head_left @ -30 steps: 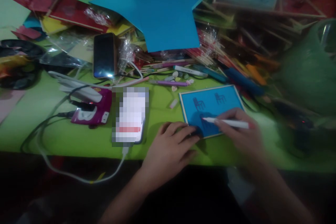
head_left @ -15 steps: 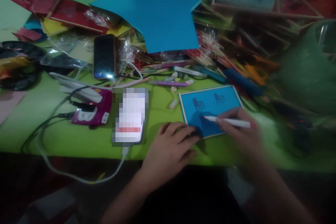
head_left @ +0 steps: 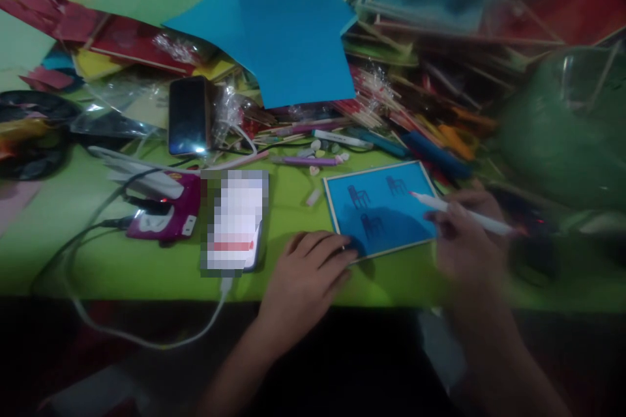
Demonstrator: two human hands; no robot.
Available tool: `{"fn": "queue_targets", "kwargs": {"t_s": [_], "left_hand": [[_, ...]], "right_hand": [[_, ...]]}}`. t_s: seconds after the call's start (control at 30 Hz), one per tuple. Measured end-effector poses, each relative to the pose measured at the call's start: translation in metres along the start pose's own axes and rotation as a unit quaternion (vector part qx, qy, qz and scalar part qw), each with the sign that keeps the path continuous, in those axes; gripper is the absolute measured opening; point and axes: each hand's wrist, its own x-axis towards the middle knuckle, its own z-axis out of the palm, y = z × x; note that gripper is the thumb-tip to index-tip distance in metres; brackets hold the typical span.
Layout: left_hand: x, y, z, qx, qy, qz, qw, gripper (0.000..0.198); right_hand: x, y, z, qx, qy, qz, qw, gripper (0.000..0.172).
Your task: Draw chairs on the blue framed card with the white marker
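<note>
A blue card [head_left: 391,225] edged with thin pale sticks lies on the green table, with three small dark chairs drawn on it. My right hand [head_left: 472,228] grips a white marker [head_left: 464,215], its reddish tip over the card's right part; whether the tip touches cannot be made out. My left hand [head_left: 306,273] lies with its fingers stretched and apart, the fingertips at the card's lower left corner. Left of that hand lies a phone [head_left: 235,221] with a lit, blurred-out screen and a white cable plugged into its lower end.
A purple power strip [head_left: 188,208] with plugs and cables sits at the left. Behind lie a dark phone [head_left: 188,116], pens, thin sticks, plastic bags and a large blue sheet [head_left: 298,39]. A green rounded container [head_left: 562,130] stands at the right.
My right hand has moved right with the marker, away from the lower chair drawing, which now shows in full. My left hand stays at the card's corner. The whole view has shifted slightly.
</note>
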Motion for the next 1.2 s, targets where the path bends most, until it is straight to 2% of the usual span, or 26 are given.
{"fn": "queue_targets", "kwargs": {"t_s": [0.2,0.3,0.47,0.63,0.77,0.9,1.0,1.1,1.2], "left_hand": [[0.0,0.001,0.0,0.024,0.03,-0.015,0.999,0.018],[0.0,0.001,0.0,0.029,0.037,-0.019,0.999,0.018],[0.0,0.001,0.001,0.033,0.035,-0.022,0.999,0.017],[0.001,0.002,0.0,0.055,0.032,-0.02,0.998,0.02],[0.003,0.002,-0.001,0.047,0.037,-0.021,0.998,0.02],[0.005,0.013,-0.002,0.027,0.051,-0.003,0.998,0.018],[0.011,0.03,0.004,0.009,0.016,0.027,0.999,0.021],[0.02,0.046,0.016,0.015,-0.051,0.053,0.997,0.032],[0.028,0.052,0.03,0.044,-0.089,0.059,0.993,0.042]], "right_hand": [[0.007,-0.003,-0.006,0.052,-0.019,-0.02,0.998,0.006],[0.01,-0.007,-0.008,0.047,-0.038,-0.004,0.998,0.007],[0.02,-0.011,-0.021,-0.036,-0.091,0.023,0.995,0.01],[0.035,-0.008,-0.036,-0.139,-0.171,0.032,0.975,0.015],[0.036,-0.009,-0.033,-0.218,-0.214,0.047,0.951,0.021],[0.033,-0.014,-0.026,-0.239,-0.217,0.04,0.946,0.021],[0.032,-0.016,-0.025,-0.255,-0.213,0.039,0.942,0.02],[0.032,-0.015,-0.027,-0.266,-0.211,0.03,0.94,0.019],[0.032,-0.013,-0.029,-0.271,-0.211,0.015,0.939,0.018]]}}
